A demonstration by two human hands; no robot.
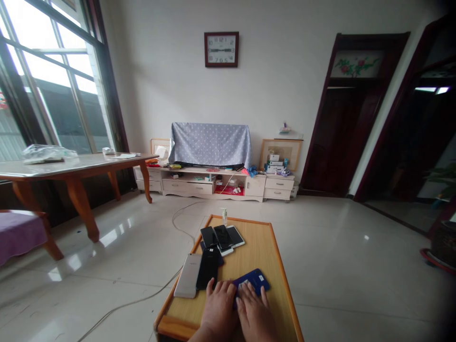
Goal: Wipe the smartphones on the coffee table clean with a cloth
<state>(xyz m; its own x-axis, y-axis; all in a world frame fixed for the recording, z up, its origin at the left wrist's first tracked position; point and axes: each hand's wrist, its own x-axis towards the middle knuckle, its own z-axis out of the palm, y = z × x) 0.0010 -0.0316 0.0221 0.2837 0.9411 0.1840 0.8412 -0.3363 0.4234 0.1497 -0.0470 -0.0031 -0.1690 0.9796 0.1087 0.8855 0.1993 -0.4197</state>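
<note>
The left hand (220, 304) and right hand (254, 308) are bare, with broad, rounded backs and tapering fingers (248, 290); the visible left wrist (207, 331) is uncovered.

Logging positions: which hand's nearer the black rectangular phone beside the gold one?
Left hand, at the near end of the black phone; right hand farther right, on the blue rectangular phone.

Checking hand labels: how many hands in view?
2: the left hand at the blue phone's left edge, the right hand with fingers on that phone.
</note>
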